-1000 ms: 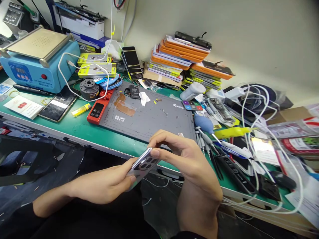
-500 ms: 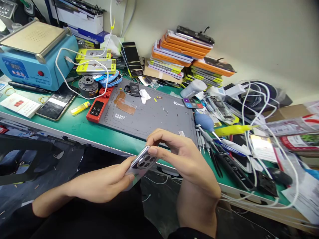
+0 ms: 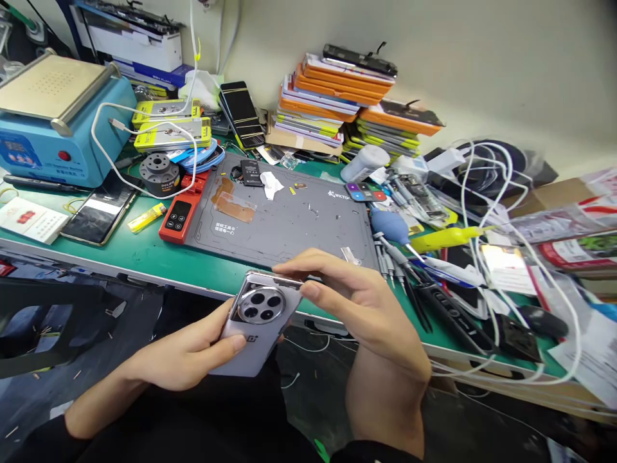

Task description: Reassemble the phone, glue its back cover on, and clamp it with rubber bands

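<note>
A silver-grey smartphone (image 3: 270, 344) is held in front of my body, just off the front edge of the bench, with its back and round camera ring of lenses towards me. My left hand (image 3: 180, 357) grips its left side, thumb lying across the back and the other fingers hidden underneath. At the top right corner my right hand (image 3: 357, 302) pinches the phone, the thumb on the edge by the back and the fingers curled over the top. The phone's front is hidden from view.
Behind the hands lies a grey work mat (image 3: 279, 222) on the green bench. A red device (image 3: 178, 218) and a blue heating machine (image 3: 72, 128) stand left. Screwdrivers, a blue air blower (image 3: 385, 225) and tangled white cables (image 3: 515, 238) crowd the right. Phone boxes (image 3: 332, 87) are stacked behind.
The phone has turned so that its back, lens ring and logo face me more fully. Both hands keep hold of it. The whole view has shifted slightly.
</note>
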Tool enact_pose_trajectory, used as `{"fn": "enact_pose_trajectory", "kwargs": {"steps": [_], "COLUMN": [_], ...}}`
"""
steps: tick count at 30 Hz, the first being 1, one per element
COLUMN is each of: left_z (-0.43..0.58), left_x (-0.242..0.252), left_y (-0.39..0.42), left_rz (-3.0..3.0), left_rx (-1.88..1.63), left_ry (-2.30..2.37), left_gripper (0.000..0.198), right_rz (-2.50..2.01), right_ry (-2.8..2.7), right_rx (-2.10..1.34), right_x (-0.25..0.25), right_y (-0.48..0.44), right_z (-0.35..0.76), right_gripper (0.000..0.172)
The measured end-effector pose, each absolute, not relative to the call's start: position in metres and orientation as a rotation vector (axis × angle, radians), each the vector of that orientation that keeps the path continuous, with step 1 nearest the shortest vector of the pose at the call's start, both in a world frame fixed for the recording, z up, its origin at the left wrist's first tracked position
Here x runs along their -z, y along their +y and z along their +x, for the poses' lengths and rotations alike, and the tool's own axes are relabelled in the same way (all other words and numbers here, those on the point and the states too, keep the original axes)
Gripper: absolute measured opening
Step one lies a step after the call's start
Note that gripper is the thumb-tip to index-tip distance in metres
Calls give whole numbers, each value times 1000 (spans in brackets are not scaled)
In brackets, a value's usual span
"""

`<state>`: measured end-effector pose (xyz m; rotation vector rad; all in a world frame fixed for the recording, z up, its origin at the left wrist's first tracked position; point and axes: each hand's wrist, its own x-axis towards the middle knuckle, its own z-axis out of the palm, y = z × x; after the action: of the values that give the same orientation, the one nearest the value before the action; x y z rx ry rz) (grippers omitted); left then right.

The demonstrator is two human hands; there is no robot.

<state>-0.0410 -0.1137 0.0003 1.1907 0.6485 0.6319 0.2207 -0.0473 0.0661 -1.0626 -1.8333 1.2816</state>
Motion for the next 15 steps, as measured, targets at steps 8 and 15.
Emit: {"fn": "enact_pose_trajectory", "kwargs": {"steps": [8,15], "left_z": [-32,-27], "left_x": [10,8], "left_y": [-120,-123], "left_rz": [811,745], "left_rx": [-709,-720], "left_ry": [430,443], "left_gripper": [49,51], "right_rz": [-992,-970], "right_ry": [-1789,-1725], "right_rx": [-1306,-1347], "right_x": [-60,-57], "right_y": [-59,-61], "right_z": [224,221], "right_gripper": [29,28]}}
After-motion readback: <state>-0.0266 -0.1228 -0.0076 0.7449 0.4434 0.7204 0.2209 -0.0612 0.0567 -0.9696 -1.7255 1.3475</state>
